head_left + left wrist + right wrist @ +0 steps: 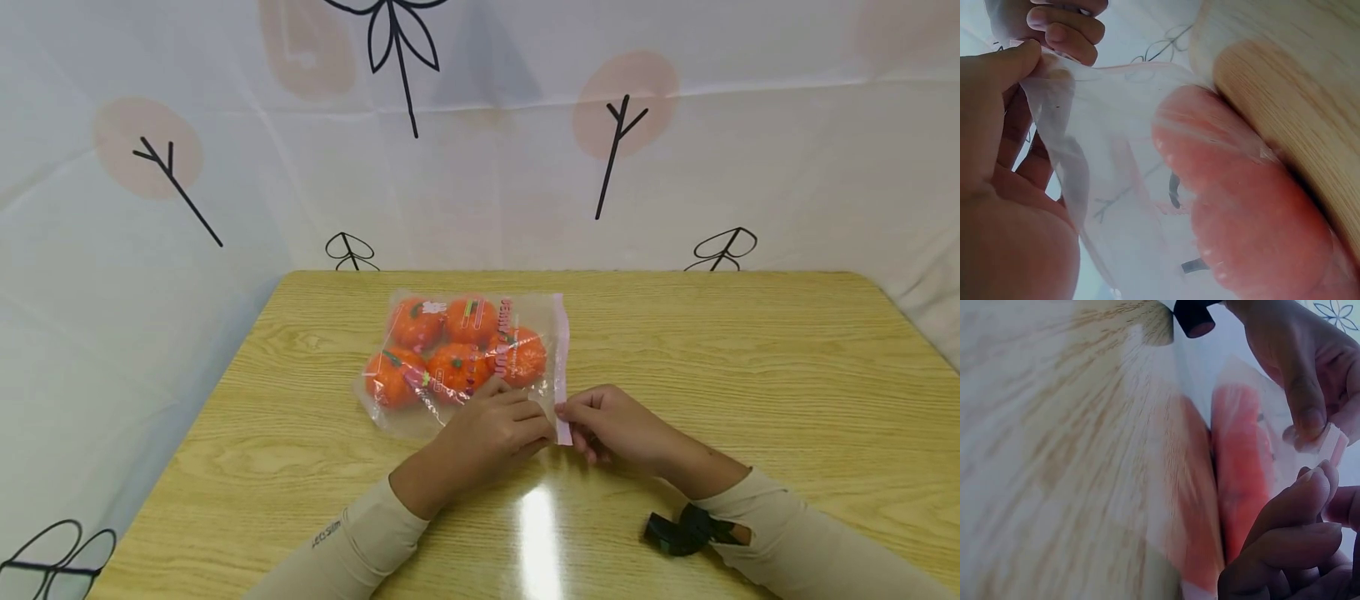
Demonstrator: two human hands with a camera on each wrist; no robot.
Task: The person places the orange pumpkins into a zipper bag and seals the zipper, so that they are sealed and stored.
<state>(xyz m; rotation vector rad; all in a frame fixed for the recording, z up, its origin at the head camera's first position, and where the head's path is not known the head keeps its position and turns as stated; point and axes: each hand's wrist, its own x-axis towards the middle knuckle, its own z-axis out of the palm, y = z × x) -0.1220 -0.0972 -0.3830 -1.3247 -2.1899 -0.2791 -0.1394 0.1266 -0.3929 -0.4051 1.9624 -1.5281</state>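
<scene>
A clear plastic zip bag with a pink strip along its right edge lies on the wooden table, holding several small orange pumpkins with green stems. At the bag's near right corner, my left hand pinches the plastic just inside the strip; in the left wrist view the thumb presses on the bag's edge. My right hand pinches the end of the pink strip between thumb and fingers. The right wrist view has both hands close together at that white and pink strip end.
The wooden table reaches back to a white cloth backdrop printed with plants and pink blobs. A black strap hangs at the right sleeve. Light glares off the table in front of the hands.
</scene>
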